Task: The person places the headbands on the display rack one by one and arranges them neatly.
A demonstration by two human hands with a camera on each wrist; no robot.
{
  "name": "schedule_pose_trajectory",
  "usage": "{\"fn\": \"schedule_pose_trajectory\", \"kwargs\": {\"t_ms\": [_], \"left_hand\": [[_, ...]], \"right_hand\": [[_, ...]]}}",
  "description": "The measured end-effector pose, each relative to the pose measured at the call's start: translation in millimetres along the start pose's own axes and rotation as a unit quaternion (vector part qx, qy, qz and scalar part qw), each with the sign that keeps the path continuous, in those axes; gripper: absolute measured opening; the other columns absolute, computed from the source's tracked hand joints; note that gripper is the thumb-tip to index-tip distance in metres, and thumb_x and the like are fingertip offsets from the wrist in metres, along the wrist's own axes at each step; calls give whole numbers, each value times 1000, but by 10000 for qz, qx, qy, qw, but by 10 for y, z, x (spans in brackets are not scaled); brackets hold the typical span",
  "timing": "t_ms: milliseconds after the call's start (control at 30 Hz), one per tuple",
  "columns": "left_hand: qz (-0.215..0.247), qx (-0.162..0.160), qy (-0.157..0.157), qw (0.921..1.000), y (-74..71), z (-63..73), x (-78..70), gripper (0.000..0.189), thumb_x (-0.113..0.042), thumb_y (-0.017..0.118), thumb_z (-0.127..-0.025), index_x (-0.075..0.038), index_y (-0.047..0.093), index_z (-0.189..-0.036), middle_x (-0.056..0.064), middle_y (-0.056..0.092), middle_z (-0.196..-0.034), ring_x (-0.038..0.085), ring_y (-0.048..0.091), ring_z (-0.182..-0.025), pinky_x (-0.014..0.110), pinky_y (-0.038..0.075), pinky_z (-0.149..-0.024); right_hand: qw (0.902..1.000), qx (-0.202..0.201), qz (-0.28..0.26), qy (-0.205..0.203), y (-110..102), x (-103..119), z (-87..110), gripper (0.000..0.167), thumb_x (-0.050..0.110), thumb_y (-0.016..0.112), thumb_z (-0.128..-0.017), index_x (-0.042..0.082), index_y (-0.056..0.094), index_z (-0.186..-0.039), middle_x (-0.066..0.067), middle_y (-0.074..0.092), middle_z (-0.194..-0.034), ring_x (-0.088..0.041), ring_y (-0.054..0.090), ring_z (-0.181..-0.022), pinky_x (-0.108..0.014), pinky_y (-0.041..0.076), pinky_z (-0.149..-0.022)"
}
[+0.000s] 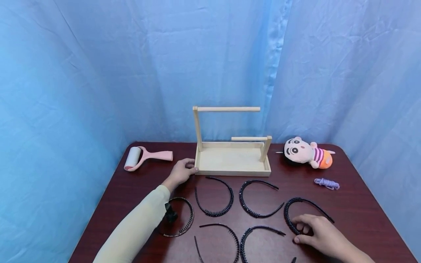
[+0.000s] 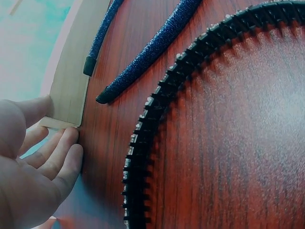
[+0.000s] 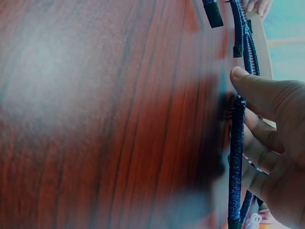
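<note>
My left hand (image 1: 182,171) grips the front left corner of a pale wooden rack (image 1: 231,173). In the left wrist view its thumb lies at the top of the rack's wall (image 2: 69,90), with the fingers around the end. The rack has a shallow tray base and two horizontal bars, one tall and one short. At the right, my right hand (image 1: 317,232) pinches the near side of a black beaded headband (image 1: 287,212). From the right wrist, this headband (image 3: 236,162) shows dark blue and glittery, passing between thumb and fingers.
More dark headbands lie on the table, including one behind (image 1: 232,199), one beside it (image 1: 241,197), two in front and a brownish toothed one (image 1: 192,217) by the left sleeve. A pink lint roller (image 1: 158,155) lies back left; a plush doll (image 1: 300,150) and purple yarn (image 1: 327,183) back right.
</note>
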State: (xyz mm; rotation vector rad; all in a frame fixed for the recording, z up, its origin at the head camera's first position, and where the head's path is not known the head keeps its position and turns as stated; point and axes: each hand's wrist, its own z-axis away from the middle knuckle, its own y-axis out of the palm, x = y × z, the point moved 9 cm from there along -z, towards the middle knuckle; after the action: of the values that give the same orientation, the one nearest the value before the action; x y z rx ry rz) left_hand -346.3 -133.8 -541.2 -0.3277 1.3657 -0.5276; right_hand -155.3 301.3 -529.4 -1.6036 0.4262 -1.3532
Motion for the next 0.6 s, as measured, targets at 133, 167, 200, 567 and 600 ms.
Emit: {"fn": "schedule_pose_trajectory", "kwargs": {"t_ms": [133,167,200,567,600], "left_hand": [[-5,7,13,10000,-6,-6,-19,47,-21,71,-99,-8,59,-142,15,69,-125,29,66,-115,46,55,-95],[4,13,4,10000,-9,-10,-21,47,-21,71,-99,-8,59,-142,15,69,-125,29,67,-114,45,55,-94],[2,22,2,10000,-8,-15,-22,47,-21,71,-99,-8,59,-142,14,69,-124,28,67,-112,44,56,-93],[-13,76,-113,9999,2,-35,21,45,-22,72,-98,-11,60,-140,13,70,-120,23,69,-97,38,57,-83],[-12,84,-93,9999,5,-33,24,46,-22,72,-98,-10,60,-141,13,70,-120,23,69,-98,38,57,-83]], "right_hand": [[9999,6,44,149,-5,-16,-4,45,48,84,-82,20,73,-114,18,64,-88,6,55,-74,-23,49,-61],[9998,7,50,169,-8,-18,-6,44,47,84,-82,20,73,-114,18,63,-87,6,55,-74,-23,49,-61],[9998,7,50,179,-11,-18,-8,44,47,85,-82,19,73,-114,18,63,-87,6,55,-74,-23,49,-61],[9999,-41,8,156,15,-9,-1,28,32,85,-85,17,74,-106,18,60,-83,6,53,-71,-22,48,-59],[9999,-39,-23,162,15,-3,8,26,31,84,-85,18,74,-106,18,59,-83,6,53,-71,-22,48,-59]]}}
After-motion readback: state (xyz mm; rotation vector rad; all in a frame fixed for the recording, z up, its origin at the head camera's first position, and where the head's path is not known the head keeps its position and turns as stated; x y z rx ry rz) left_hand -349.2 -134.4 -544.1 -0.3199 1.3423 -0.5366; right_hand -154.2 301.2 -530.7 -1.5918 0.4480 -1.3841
